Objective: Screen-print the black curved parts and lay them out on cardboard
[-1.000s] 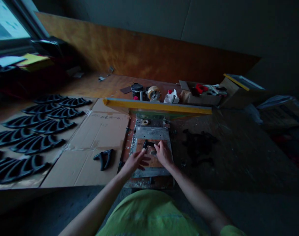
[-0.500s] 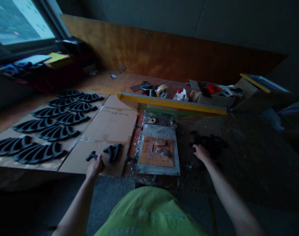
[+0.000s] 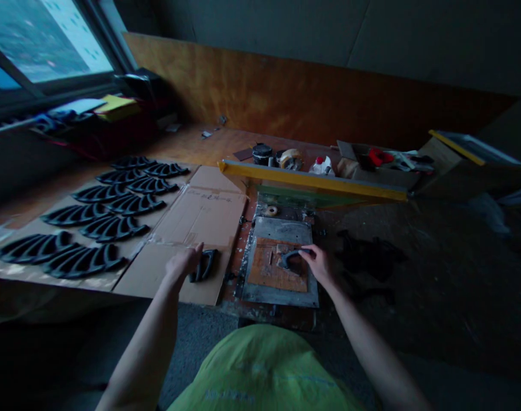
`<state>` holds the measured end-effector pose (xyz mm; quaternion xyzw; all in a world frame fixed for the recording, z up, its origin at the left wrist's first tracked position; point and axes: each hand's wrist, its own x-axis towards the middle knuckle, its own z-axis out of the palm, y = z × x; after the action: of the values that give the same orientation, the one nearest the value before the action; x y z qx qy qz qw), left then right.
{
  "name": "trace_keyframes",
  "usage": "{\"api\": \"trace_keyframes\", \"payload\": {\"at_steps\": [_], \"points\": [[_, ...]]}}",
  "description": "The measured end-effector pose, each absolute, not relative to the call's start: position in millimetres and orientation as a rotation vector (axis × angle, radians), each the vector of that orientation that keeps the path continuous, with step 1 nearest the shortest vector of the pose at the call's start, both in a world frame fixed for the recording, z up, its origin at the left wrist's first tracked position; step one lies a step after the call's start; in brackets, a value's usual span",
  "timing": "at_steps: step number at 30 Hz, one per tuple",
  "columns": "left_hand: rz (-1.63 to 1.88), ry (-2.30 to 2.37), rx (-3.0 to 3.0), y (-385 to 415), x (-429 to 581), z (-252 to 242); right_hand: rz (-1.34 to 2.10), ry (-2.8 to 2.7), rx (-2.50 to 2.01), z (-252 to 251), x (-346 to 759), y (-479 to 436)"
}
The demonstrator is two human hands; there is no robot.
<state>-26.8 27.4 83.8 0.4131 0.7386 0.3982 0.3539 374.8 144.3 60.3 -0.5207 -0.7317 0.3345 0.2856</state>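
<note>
My right hand (image 3: 318, 264) pinches a small dark curved plastic part (image 3: 288, 258) and holds it on the orange jig plate (image 3: 269, 276) of the grey metal base (image 3: 281, 230). My left hand (image 3: 184, 264) rests with its fingers spread on the cardboard sheet (image 3: 203, 214), touching the black forked parts (image 3: 205, 265) that lie there. A pile of loose black parts (image 3: 363, 251) sits on the dark table to the right of the base.
Several long black fin-shaped pieces (image 3: 101, 228) lie in rows on cardboard at the left. A yellow-edged frame (image 3: 312, 181) stands raised behind the base. Behind it are a tape roll (image 3: 290, 158), a jar (image 3: 261, 153), a bottle (image 3: 321, 165) and an open box (image 3: 384, 165).
My right hand came back from the pile at the right with a dark part and set it on the orange plate. My left hand slid right onto the forked parts on the cardboard.
</note>
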Motion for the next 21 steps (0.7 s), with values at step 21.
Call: {"api": "trace_keyframes", "payload": {"at_steps": [21], "points": [[1.303, 1.569, 0.831, 25.9, 92.1, 130.8, 0.36, -1.867, -1.535, 95.4, 393.9, 181.9]]}}
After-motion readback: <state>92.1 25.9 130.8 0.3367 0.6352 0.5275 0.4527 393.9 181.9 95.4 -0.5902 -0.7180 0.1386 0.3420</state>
